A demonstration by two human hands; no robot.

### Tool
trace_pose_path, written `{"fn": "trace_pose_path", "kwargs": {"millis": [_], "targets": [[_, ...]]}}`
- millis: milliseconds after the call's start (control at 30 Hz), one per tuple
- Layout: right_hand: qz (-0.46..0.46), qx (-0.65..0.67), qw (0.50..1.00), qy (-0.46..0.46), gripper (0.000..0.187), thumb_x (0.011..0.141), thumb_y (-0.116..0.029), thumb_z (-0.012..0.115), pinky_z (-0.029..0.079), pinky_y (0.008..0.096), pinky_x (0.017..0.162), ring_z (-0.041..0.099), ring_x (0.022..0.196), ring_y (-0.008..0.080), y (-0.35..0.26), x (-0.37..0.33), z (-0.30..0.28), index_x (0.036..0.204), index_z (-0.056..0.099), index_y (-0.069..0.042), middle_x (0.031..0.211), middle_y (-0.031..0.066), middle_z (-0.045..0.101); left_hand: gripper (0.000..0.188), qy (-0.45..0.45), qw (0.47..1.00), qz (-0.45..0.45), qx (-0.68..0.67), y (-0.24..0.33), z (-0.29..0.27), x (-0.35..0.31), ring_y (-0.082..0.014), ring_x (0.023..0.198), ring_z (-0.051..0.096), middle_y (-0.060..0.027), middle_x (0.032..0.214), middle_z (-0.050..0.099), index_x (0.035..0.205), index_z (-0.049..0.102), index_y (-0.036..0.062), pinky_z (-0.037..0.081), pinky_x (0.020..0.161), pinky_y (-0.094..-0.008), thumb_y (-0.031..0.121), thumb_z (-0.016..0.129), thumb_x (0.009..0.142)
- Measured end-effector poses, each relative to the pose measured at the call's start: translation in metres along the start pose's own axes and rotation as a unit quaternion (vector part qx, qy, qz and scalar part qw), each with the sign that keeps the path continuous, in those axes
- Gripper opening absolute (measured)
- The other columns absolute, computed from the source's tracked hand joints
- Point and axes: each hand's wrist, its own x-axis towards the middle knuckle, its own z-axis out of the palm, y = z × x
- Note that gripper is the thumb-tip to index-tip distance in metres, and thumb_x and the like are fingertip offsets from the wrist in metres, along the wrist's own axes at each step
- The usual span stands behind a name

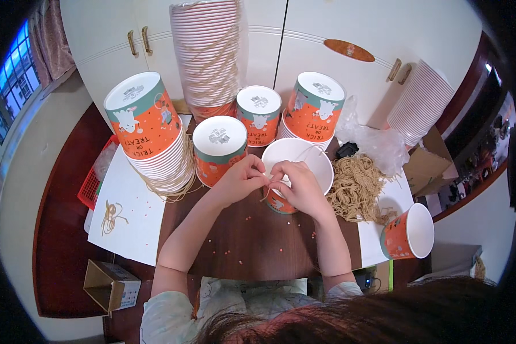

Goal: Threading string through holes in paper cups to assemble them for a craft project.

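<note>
An orange paper bucket (281, 204) with a white inside stands upright in front of me, its open mouth facing up. Both my hands meet at its near left rim. The fingers of my left hand (242, 180) are pinched together there around a thin string, whose end hangs just below the fingertips. My right hand (298, 184) reaches over the rim and pinches at the same spot, thumb and forefinger on the string. The fingertips partly hide the string and the rim there. More thin string shows inside the bucket's mouth.
Upside-down bucket stacks (143, 117) stand left, with loops of cord around them. A tall wrapped stack (209, 54) rises behind. A heap of tan cord (355, 186) and a clear plastic bag (378, 146) lie right. One bucket (404, 232) tilts at the right edge. Tiny beads dot the tabletop.
</note>
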Motion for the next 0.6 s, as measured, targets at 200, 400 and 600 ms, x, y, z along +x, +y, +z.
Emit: {"fn": "trace_pose_path", "kwargs": {"millis": [200, 400, 600], "targets": [[0.019, 0.049, 0.999, 0.005, 0.022, 0.071, -0.005, 0.063, 0.043, 0.0341, 0.065, 0.059, 0.072, 0.0241, 0.005, -0.001, -0.002, 0.086, 0.047, -0.005, 0.072, 0.0085, 0.058, 0.016, 0.058, 0.968, 0.052, 0.239, 0.017, 0.003, -0.008, -0.0052, 0.064, 0.052, -0.0018, 0.07, 0.058, 0.081, 0.052, 0.003, 0.041, 0.055, -0.0203, 0.012, 0.063, 0.073], [0.06, 0.084, 0.995, 0.011, 0.024, 0.072, -0.004, 0.062, 0.046, 0.0334, 0.063, 0.06, 0.071, 0.0253, 0.011, -0.003, 0.003, 0.089, 0.045, -0.003, 0.073, 0.0106, 0.058, 0.012, -0.001, 0.932, 0.025, 0.361, 0.018, 0.008, -0.012, -0.0078, 0.056, 0.054, -0.0026, 0.06, 0.057, 0.077, 0.062, 0.0041, 0.042, 0.052, -0.0214, 0.013, 0.067, 0.07], [0.092, 0.098, 0.991, 0.004, 0.025, 0.074, -0.004, 0.064, 0.045, 0.0266, 0.063, 0.056, 0.067, 0.0144, 0.01, -0.004, 0.001, 0.089, 0.044, -0.004, 0.071, 0.0052, 0.055, 0.012, 0.047, 0.926, 0.048, 0.371, 0.016, 0.007, -0.013, -0.011, 0.06, 0.058, -0.0073, 0.068, 0.062, 0.082, 0.063, 0.0035, 0.045, 0.055, -0.0231, 0.011, 0.064, 0.071]]}}
